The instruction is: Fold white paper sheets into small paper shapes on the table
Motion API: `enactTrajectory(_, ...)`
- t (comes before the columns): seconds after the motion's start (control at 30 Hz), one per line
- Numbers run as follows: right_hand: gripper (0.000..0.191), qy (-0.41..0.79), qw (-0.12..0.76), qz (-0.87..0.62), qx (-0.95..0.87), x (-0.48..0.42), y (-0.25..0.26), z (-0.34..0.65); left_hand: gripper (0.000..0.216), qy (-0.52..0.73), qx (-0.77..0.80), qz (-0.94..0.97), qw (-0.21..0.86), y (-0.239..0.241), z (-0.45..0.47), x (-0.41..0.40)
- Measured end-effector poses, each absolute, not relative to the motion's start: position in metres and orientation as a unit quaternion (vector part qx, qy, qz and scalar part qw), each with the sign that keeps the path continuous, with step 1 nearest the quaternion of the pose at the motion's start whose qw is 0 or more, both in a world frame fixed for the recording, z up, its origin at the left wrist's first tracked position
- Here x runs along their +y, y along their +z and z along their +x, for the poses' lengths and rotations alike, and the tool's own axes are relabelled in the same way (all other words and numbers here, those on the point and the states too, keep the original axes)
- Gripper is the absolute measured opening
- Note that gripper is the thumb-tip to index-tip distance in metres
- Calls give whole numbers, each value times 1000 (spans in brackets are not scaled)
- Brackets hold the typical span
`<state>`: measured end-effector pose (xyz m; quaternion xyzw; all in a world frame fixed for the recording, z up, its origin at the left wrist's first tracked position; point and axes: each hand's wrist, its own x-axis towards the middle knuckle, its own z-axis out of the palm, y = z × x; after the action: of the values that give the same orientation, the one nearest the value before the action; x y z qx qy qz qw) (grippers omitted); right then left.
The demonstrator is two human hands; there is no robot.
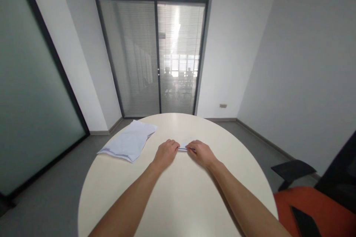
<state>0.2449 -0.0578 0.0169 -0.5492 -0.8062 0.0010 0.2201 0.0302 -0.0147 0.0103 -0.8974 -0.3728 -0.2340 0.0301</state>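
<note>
Both of my hands rest on a round cream table (178, 200), near its middle. A small folded piece of white paper (184, 145) lies flat between them. My left hand (166, 153) has its fingers curled and pressed onto the paper's left end. My right hand (201, 152) pinches the paper's right end with closed fingers. Most of the paper is hidden under the two hands.
A loose stack of white paper sheets (128, 140) lies on the table at the far left, near the edge. An orange chair with black armrests (308, 207) stands at the right. Glass doors with blinds (155, 59) are straight ahead.
</note>
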Motion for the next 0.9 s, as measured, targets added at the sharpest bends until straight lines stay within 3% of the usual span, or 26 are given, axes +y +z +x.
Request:
enactTrajectory(0.6, 27, -38, 224, -573, -788, -55, 14, 256, 28, -200, -433, -878, 33, 3, 26, -9)
enactTrajectory(0.9, 25, -34, 224, -582, -781, -55, 14, 253, 21, -198, -457, -867, 21, 5, 27, -10)
